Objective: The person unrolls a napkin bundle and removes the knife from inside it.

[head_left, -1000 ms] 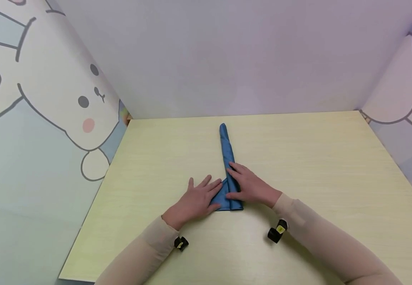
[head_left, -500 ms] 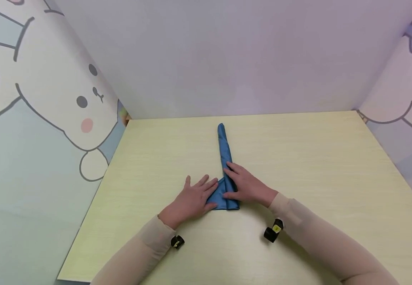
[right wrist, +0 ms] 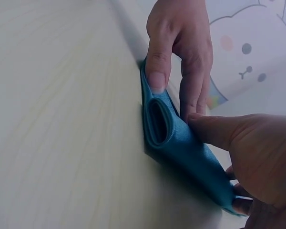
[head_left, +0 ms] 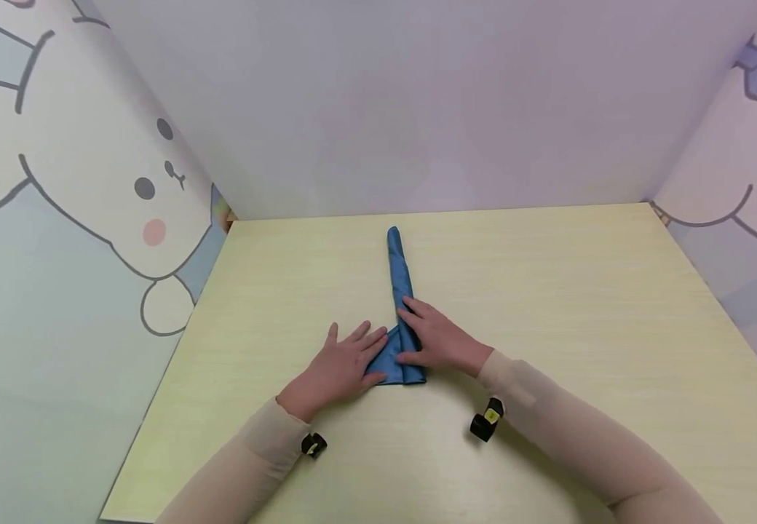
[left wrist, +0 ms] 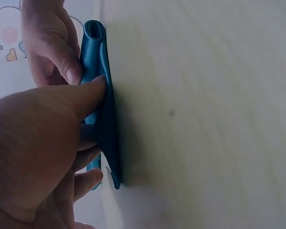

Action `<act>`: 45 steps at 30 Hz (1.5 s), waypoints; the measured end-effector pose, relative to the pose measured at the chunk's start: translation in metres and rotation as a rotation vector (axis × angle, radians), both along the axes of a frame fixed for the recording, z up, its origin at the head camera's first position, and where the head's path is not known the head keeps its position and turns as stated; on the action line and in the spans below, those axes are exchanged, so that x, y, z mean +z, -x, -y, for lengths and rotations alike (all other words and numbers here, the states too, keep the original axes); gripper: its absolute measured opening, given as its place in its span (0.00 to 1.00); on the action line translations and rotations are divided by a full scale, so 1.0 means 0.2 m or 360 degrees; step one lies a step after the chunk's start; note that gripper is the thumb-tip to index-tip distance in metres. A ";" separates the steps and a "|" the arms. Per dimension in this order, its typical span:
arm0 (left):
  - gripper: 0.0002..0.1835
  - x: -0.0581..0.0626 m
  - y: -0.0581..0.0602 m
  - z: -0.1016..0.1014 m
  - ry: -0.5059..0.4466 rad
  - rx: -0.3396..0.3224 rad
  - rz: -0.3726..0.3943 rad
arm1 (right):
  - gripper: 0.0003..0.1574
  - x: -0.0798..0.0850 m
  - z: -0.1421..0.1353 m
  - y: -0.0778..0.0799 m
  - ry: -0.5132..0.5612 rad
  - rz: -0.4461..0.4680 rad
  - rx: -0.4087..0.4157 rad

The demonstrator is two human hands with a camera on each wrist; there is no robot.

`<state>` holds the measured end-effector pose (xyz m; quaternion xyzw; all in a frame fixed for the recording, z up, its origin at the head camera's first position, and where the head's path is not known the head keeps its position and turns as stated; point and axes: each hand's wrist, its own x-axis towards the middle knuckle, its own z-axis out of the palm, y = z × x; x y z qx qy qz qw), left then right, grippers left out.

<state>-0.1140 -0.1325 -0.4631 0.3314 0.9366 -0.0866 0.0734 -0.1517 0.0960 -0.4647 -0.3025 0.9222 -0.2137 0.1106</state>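
Observation:
A blue cloth lies on the table, its right part rolled into a long narrow tube and its lower left part a flat triangular flap. My left hand rests on that flap with its fingers straight and spread. My right hand holds the lower part of the roll, thumb on the near left side and fingers farther up. In the right wrist view, the open end of the roll shows its layers. From the left wrist, the flap appears edge-on beneath my left fingers. Some right fingertips are hidden.
The pale wooden table extends around the cloth on all sides. A plain wall rises at its back edge. Panels with cartoon animals stand at left and right.
The whole head view has shifted a little. Over the last half second, both hands and the cloth have slid slightly left on the table together. Their hold on the cloth looks the same.

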 end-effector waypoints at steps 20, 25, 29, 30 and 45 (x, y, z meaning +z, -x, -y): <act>0.39 0.04 0.06 0.15 0.0084 -0.0010 0.0007 | 0.57 0.02 0.17 0.05 -0.0081 0.0017 -0.0039; 0.39 0.05 0.07 0.18 0.0038 0.0002 0.0078 | 0.57 0.00 0.21 0.05 -0.0096 0.0011 -0.0069; 0.39 0.05 0.09 0.21 0.0019 0.0023 0.0092 | 0.57 0.00 0.23 0.06 -0.0079 0.0006 -0.0086; 0.40 0.04 0.09 0.21 0.0022 0.0030 0.0093 | 0.57 0.00 0.23 0.06 -0.0080 0.0004 -0.0092; 0.40 0.03 0.13 0.22 -0.0029 0.0067 0.0119 | 0.56 0.00 0.24 0.10 -0.0064 0.0000 -0.0100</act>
